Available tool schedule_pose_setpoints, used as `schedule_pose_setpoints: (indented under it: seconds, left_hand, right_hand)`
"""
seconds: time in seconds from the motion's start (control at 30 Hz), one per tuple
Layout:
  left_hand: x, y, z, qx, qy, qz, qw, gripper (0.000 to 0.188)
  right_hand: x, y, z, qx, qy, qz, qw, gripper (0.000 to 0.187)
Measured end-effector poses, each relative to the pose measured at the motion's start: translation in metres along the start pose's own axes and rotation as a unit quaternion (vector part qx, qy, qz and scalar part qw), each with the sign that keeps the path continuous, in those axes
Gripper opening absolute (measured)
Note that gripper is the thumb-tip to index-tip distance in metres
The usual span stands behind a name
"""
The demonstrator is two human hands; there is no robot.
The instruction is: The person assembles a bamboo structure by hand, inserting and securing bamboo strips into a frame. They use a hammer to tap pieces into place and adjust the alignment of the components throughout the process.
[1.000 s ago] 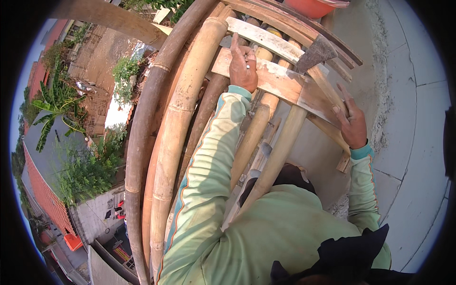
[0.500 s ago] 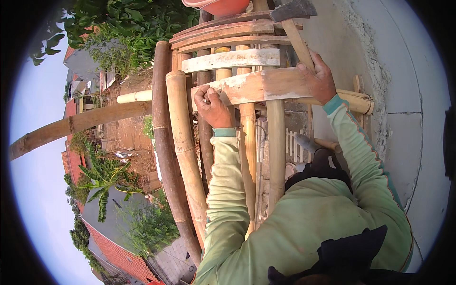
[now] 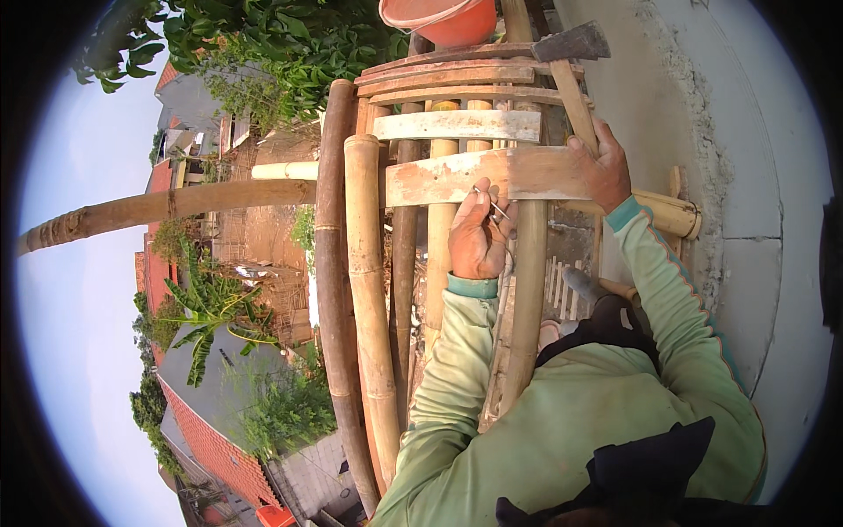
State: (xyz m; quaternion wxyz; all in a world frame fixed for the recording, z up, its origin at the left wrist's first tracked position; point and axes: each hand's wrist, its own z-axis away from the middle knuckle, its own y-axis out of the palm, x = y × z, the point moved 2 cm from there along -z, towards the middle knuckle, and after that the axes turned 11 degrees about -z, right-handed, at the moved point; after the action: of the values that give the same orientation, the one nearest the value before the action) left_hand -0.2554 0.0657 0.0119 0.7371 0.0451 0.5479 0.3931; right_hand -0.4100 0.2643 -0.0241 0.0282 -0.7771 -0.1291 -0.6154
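"State of the hands?"
"Left hand [image 3: 479, 233] pinches nails [image 3: 500, 211]; right hand [image 3: 606, 169] grips the hatchet [image 3: 569, 83] by its handle."
"Plank [image 3: 464, 170]?"
"Lies across bamboo poles [image 3: 529, 281], under the right hand."
"Beyond?"
"Boards [image 3: 465, 81], then an orange bucket [image 3: 457, 25]."

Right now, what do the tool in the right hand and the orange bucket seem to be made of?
Tool head: probably iron or steel, unpainted, as its dull dark grey suggests. Tool handle: seemingly bare wood, pale tan. Bucket: likely plastic, smooth, evenly coloured outside.
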Motion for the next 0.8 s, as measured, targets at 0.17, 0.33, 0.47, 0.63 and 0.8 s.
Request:
schedule_pose_setpoints:
  seconds: [0.17, 0.33, 0.47, 0.63, 0.8]
  left_hand:
    - [-0.004, 0.009, -0.026, -0.055, 0.135, -0.18, 0.973, 0.034]
    - [-0.001, 0.029, -0.052, -0.041, 0.328, -0.418, 0.846, 0.014]
    - [0.011, 0.003, -0.08, -0.012, 0.34, -0.429, 0.837, 0.012]
    - [-0.002, 0.004, -0.086, 0.059, 0.196, -0.251, 0.946, 0.017]
    - [0.005, 0.016, -0.076, 0.101, 0.049, 0.05, 0.992, 0.021]
  right_hand:
    - [0.005, 0.002, 0.002, 0.002, -0.002, -0.011, 1.0, 0.059]
    - [0.012, -0.001, 0.003, 0.015, 0.004, 0.004, 1.0, 0.06]
    - [0.009, 0.0, 0.004, 0.018, -0.007, 0.025, 0.999, 0.06]
    - [0.012, -0.001, 0.002, 0.008, 0.016, 0.071, 0.997, 0.062]
    - [0.009, 0.0, 0.001, -0.005, -0.01, 0.052, 0.999, 0.058]
